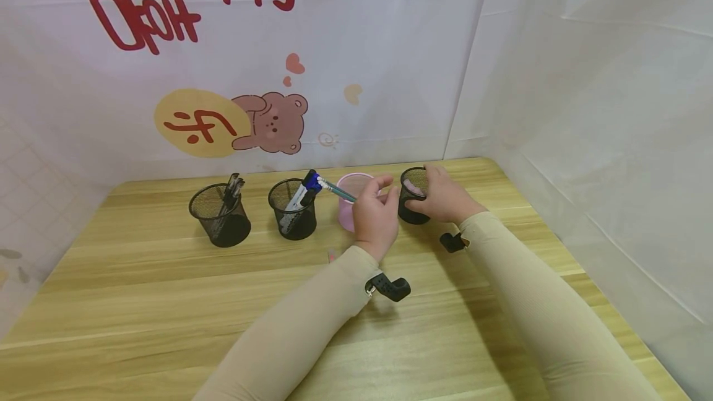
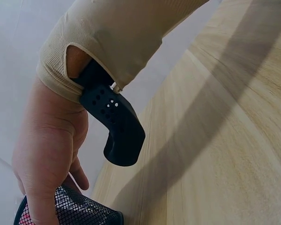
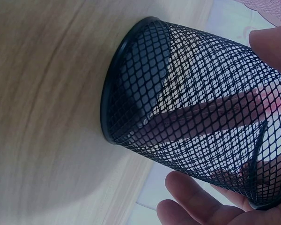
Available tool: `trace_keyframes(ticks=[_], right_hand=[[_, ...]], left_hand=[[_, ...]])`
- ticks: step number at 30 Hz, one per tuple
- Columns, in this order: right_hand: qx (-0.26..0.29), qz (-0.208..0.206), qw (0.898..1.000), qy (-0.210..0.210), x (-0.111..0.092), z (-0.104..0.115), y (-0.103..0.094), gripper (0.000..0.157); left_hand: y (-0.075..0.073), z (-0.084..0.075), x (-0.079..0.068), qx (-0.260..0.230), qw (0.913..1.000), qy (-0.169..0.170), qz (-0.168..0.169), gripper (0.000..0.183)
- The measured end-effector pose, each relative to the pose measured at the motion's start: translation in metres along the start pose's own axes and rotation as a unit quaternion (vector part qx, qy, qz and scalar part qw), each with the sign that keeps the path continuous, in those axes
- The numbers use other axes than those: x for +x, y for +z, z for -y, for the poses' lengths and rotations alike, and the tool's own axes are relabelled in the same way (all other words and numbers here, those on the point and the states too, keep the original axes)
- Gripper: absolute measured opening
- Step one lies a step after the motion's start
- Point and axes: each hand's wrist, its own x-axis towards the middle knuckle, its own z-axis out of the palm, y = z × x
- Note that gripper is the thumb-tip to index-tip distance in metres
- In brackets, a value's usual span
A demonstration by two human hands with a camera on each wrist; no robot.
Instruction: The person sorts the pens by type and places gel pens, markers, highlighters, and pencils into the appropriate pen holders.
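Observation:
My right hand [image 1: 445,197] grips a black mesh pen cup [image 1: 413,212] at the right of the row, fingers around its upper part. Through the mesh, a long pinkish-red stick-like thing [image 3: 201,119] shows inside; its kind is unclear. The left wrist view also catches the right hand [image 2: 44,145] on this cup. My left hand [image 1: 375,218] hovers in front of the pink mesh cup [image 1: 346,216] with bent fingers; thumb and index finger appear apart, with nothing visible between them. Teal pencils [image 1: 337,190] with white ends lean left at the pink cup, their other ends hidden behind this hand.
A black mesh cup [image 1: 231,231] with black pens stands at the far left; another black mesh cup [image 1: 298,228] holds markers. A small pinkish thing [image 1: 332,256] on the wooden table [image 1: 167,302] is partly hidden by the left sleeve. White printed sheets hang behind and alongside.

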Motion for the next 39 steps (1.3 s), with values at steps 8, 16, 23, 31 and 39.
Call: trace_keyframes(ticks=[8,16,23,31,39], right_hand=[[-0.001,0.004,1.0,0.0,-0.001,0.002,-0.002,0.107],[-0.003,0.015,1.0,0.007,-0.001,0.001,-0.001,0.109],[-0.002,0.02,1.0,0.009,-0.001,0.002,-0.002,0.109],[0.0,0.022,1.0,0.01,-0.001,0.003,-0.003,0.111],[0.002,0.029,0.999,0.013,-0.001,0.003,-0.003,0.109]], left_hand=[[-0.004,-0.001,-0.002,0.004,0.9998,0.005,0.018,0.021],[-0.027,-0.011,-0.006,0.042,0.9918,-0.017,0.12,0.032],[-0.062,-0.01,-0.006,0.151,0.9599,-0.027,0.234,0.042],[-0.104,-0.009,-0.008,0.331,0.8833,-0.035,0.331,0.049],[-0.132,0.002,-0.012,0.474,0.7873,-0.032,0.393,0.041]])
